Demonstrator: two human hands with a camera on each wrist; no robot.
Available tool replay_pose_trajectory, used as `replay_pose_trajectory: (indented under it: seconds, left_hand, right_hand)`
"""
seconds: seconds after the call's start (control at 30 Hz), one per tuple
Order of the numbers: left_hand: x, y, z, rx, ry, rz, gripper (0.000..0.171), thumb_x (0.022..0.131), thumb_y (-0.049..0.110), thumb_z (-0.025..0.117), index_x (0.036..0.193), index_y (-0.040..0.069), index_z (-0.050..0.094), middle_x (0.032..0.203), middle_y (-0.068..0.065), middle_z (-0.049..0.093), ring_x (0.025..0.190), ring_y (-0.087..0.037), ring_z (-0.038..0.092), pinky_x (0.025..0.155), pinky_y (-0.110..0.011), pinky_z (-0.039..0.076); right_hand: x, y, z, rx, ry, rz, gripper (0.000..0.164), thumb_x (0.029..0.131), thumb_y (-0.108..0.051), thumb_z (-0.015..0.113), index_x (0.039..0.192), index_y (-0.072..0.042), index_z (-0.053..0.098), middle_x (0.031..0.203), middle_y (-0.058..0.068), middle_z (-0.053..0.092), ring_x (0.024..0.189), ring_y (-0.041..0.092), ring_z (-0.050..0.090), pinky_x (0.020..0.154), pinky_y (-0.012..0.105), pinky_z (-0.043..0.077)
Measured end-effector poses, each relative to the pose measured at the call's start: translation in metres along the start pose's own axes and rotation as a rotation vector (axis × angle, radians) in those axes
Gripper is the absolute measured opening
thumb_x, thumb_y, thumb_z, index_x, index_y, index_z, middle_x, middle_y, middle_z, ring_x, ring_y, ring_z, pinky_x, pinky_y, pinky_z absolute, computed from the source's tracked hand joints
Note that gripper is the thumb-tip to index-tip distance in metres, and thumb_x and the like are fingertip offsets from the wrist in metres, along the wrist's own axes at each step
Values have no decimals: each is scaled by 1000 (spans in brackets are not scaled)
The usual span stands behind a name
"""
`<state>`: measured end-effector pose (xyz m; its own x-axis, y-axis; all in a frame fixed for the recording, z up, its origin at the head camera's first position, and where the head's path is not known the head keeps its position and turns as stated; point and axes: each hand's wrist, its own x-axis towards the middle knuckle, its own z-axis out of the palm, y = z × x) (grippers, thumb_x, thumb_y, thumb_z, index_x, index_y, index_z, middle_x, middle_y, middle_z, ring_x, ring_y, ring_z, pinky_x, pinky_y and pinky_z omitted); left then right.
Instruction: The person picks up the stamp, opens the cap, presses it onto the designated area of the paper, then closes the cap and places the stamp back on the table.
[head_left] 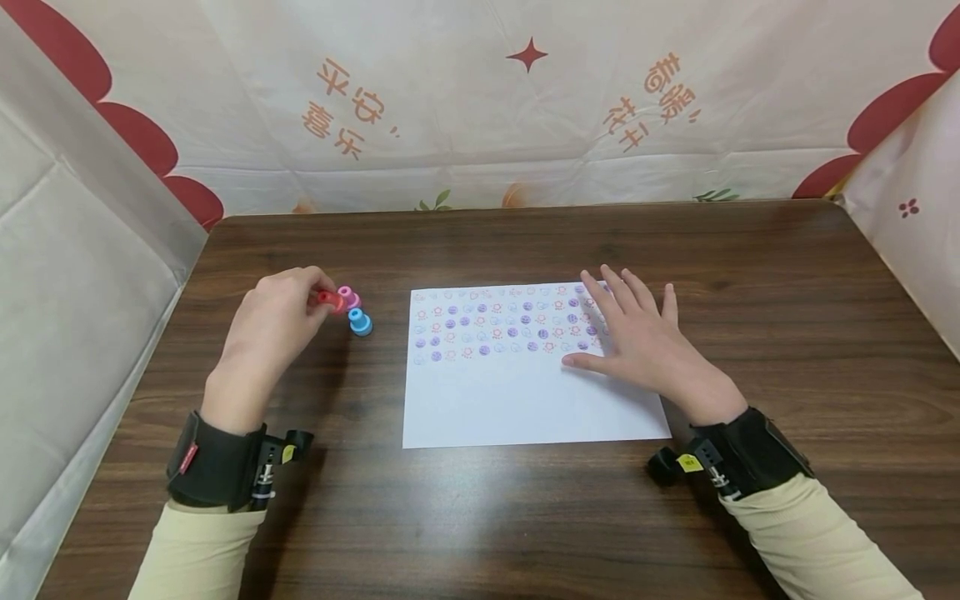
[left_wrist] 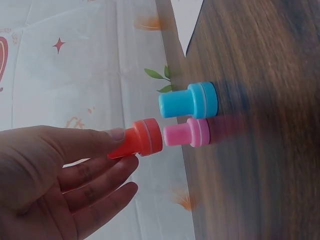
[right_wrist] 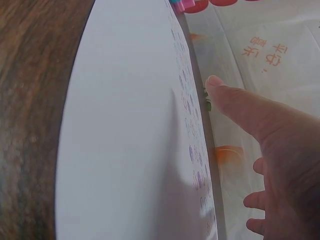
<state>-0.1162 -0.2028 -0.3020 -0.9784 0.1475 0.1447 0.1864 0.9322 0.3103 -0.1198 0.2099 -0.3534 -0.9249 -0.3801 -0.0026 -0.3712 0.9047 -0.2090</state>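
Between thumb and fingers, my left hand (head_left: 273,321) pinches a red toy stamp (left_wrist: 142,138) by its handle, held above the table. Close beside it, a blue stamp (head_left: 360,322) and a pink stamp (head_left: 348,297) stand upright on the wood with their handles up. My right hand (head_left: 645,350) is spread over the right part of a white sheet of paper (head_left: 517,400), fingers apart and holding nothing. Rows of small purple, red and pale blue stamped prints (head_left: 483,321) cover the upper half of the sheet; its lower half is blank.
The dark wooden table (head_left: 465,533) extends around the paper on all sides. A pale cloth (head_left: 465,100) with red scallops and orange characters hangs behind the table's far edge. More pale cloth (head_left: 75,250) drapes along the left side.
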Motion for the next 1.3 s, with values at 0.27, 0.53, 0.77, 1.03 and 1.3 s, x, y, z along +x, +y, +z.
replay_pose_trajectory:
  seconds: [0.27, 0.53, 0.77, 1.03, 1.3]
  left_hand:
    - [-2, 6, -2, -21, 0, -3, 28, 80, 4, 75, 105, -1, 64, 97, -23, 66, 78, -34, 58, 73, -53, 57]
    - [-5, 8, 0, -36, 12, 2, 29, 81, 5, 74, 106, -2, 63, 97, -23, 67, 76, -32, 59, 72, -52, 57]
    - [-6, 9, 3, -58, 18, 4, 28, 82, 5, 74, 107, -1, 64, 98, -24, 67, 76, -33, 58, 73, -52, 57]
    - [-6, 11, 7, -71, 44, 7, 25, 83, 7, 73, 106, 1, 65, 95, -21, 67, 77, -31, 58, 72, -50, 56]
    - [-5, 16, 12, -94, 86, 2, 24, 81, 6, 74, 103, 1, 65, 92, -19, 68, 76, -30, 58, 70, -49, 56]
  right_hand:
    - [-1, 1, 2, 0, 14, -12, 111, 73, -70, 63, 154, -16, 10, 157, 24, 16, 140, 46, 11, 101, 82, 3]
    - [-2, 1, 3, 3, 19, -14, 111, 73, -70, 63, 154, -17, 10, 157, 24, 16, 140, 47, 12, 101, 82, 3]
    - [-1, 2, 4, 4, 79, -58, 110, 73, -66, 67, 154, -13, 15, 155, 24, 22, 139, 44, 18, 105, 77, 10]
    - [1, 2, 4, 28, 158, -123, 107, 71, -61, 73, 151, -9, 24, 151, 24, 31, 137, 39, 27, 111, 64, 24]
    - [0, 0, 5, 56, 159, -118, 105, 71, -60, 73, 150, -9, 26, 152, 22, 30, 136, 40, 29, 109, 62, 29]
